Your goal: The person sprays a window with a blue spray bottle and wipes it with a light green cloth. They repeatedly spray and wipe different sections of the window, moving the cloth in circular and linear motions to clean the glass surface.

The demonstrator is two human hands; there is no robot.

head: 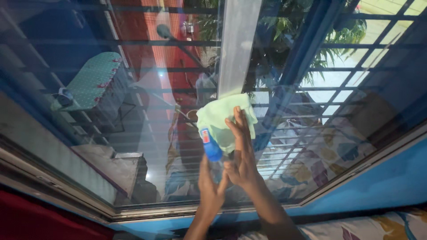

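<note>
My right hand [241, 149] presses a pale green cloth [221, 120] flat against the window glass [147, 111], fingers spread upward over it. Just left and below, my left hand [210, 186] grips a blue spray bottle [210, 144] with its top pointing up at the lower edge of the cloth. Both hands are near the middle of the pane, beside the grey vertical window frame bar [238, 49].
The metal window frame [66, 195] runs along the bottom and left, above a blue wall strip [382, 178]. Outside are dark horizontal bars [338, 84], a tree and a red wall. A floral bedsheet [391, 226] lies at the lower right.
</note>
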